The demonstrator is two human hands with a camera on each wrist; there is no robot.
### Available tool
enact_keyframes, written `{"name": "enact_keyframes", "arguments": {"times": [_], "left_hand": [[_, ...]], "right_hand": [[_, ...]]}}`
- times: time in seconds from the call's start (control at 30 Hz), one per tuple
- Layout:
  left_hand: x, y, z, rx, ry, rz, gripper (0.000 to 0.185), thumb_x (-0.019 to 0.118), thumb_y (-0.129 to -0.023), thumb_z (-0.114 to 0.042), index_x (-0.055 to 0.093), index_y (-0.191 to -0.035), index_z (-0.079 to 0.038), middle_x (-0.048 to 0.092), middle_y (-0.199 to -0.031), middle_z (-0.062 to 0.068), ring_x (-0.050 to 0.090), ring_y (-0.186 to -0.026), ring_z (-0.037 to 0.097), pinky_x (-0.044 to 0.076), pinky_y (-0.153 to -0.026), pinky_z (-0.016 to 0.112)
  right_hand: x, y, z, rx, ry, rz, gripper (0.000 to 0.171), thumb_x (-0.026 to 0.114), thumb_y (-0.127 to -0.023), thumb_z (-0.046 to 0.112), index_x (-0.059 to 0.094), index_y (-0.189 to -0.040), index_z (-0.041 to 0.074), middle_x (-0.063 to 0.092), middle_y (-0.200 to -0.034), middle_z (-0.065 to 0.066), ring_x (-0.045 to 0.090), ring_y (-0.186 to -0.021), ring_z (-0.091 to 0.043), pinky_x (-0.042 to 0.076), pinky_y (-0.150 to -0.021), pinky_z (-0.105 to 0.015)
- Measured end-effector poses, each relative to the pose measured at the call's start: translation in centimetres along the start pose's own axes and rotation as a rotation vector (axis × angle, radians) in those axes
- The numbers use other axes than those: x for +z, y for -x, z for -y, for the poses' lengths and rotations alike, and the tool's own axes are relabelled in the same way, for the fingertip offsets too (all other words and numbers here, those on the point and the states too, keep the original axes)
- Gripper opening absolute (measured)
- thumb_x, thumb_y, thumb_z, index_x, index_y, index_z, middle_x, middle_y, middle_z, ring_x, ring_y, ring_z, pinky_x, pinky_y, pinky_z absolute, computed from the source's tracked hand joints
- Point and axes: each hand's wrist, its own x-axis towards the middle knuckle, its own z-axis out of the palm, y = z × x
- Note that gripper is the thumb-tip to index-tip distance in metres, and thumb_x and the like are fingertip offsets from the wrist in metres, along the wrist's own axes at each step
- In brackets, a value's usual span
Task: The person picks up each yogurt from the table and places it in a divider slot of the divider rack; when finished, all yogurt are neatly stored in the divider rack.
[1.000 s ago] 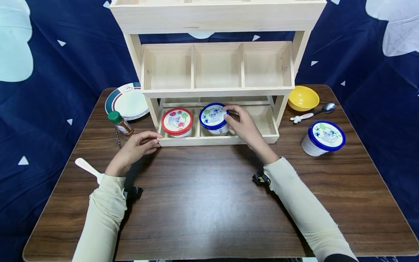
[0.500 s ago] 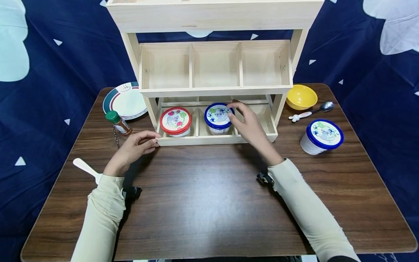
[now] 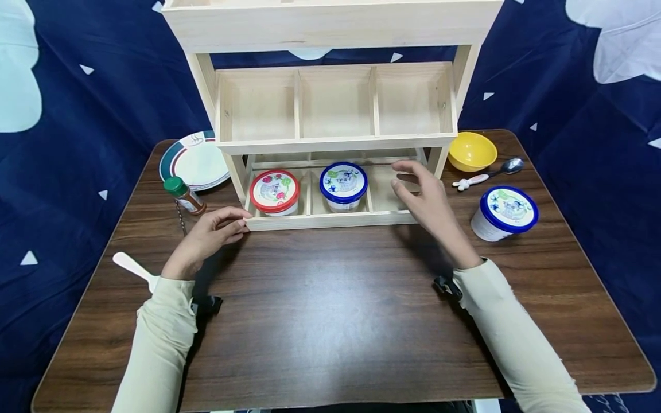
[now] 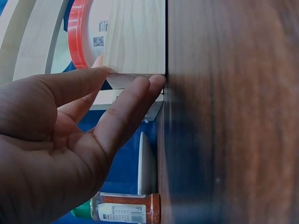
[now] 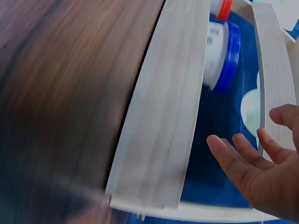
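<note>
My left hand (image 3: 209, 236) rests its nearly straight fingertips on the left front corner of the wooden rack's bottom tray (image 3: 330, 221). In the left wrist view the thumb and fingers (image 4: 126, 112) touch the end of its front board. A red-lidded tub (image 3: 275, 192) stands in the tray's left compartment. In the middle one stands a blue-lidded tub (image 3: 343, 184). My right hand (image 3: 431, 203) hovers over the right compartment, fingers spread and holding nothing, apart from the tub. The right wrist view shows that hand (image 5: 268, 175) beside the front board, with the blue-lidded tub (image 5: 224, 56) farther along.
Another blue-lidded tub (image 3: 505, 212) stands at right, near a yellow bowl (image 3: 472, 152) and a spoon (image 3: 472, 182). Plates (image 3: 198, 166), a green-capped spice jar (image 3: 185, 196) and a white utensil (image 3: 133, 265) lie at left. The rack's upper tiers (image 3: 335, 140) overhang the bottom tray.
My right hand slides the blue-lidded tub slightly right within the middle compartment, then lets go and moves right, away from it. The left hand stays at the tray corner.
</note>
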Motion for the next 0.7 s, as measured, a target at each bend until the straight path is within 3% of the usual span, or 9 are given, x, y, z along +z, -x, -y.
{"name": "enact_keyframes", "arguments": {"times": [0.13, 0.23, 0.33, 0.57, 0.7], "left_hand": [[0.0, 0.0, 0.0, -0.022, -0.001, -0.005, 0.036, 0.05, -0.116, -0.009, 0.055, -0.149, 0.007, 0.053, -0.145, 0.024, 0.064, -0.111, 0.004, 0.059, -0.101, 0.026], [-0.1, 0.0, 0.0, -0.026, -0.015, -0.011, 0.036, 0.05, -0.116, -0.008, 0.056, -0.148, 0.006, 0.053, -0.145, 0.023, 0.063, -0.111, 0.005, 0.059, -0.101, 0.027], [-0.2, 0.1, -0.1, -0.017, -0.026, -0.012, 0.035, 0.05, -0.116, -0.009, 0.056, -0.148, 0.006, 0.054, -0.145, 0.024, 0.064, -0.111, 0.006, 0.06, -0.101, 0.028], [-0.2, 0.1, -0.2, -0.007, -0.013, -0.004, 0.035, 0.05, -0.116, -0.008, 0.055, -0.147, 0.008, 0.053, -0.145, 0.025, 0.064, -0.11, 0.006, 0.059, -0.102, 0.027], [-0.1, 0.1, -0.2, -0.01, -0.006, -0.001, 0.035, 0.051, -0.116, -0.008, 0.056, -0.147, 0.008, 0.053, -0.145, 0.025, 0.064, -0.11, 0.006, 0.059, -0.103, 0.028]], "right_hand": [[-1.6, 0.8, -0.7, 0.034, -0.003, -0.026, 0.035, 0.07, -0.106, 0.007, 0.064, -0.139, -0.004, 0.066, -0.142, -0.021, 0.064, -0.131, -0.039, 0.056, -0.105, -0.033], [-2.6, 1.4, -1.1, 0.066, -0.023, -0.042, 0.037, 0.07, -0.106, 0.007, 0.063, -0.141, -0.005, 0.066, -0.141, -0.023, 0.065, -0.13, -0.041, 0.053, -0.094, -0.016], [-3.4, 1.9, -1.6, 0.089, -0.01, -0.069, 0.038, 0.068, -0.107, 0.008, 0.062, -0.142, -0.005, 0.066, -0.14, -0.024, 0.066, -0.128, -0.036, 0.053, -0.094, -0.015], [-5.5, 2.6, -1.7, 0.101, 0.068, -0.132, 0.036, 0.068, -0.108, 0.014, 0.066, -0.141, -0.001, 0.07, -0.135, -0.021, 0.06, -0.109, 0.002, 0.05, -0.086, -0.014], [-6.8, 3.1, -2.2, 0.106, 0.114, -0.135, 0.039, 0.066, -0.109, 0.017, 0.063, -0.145, 0.001, 0.067, -0.14, -0.018, 0.061, -0.118, -0.003, 0.049, -0.09, -0.015]]}}
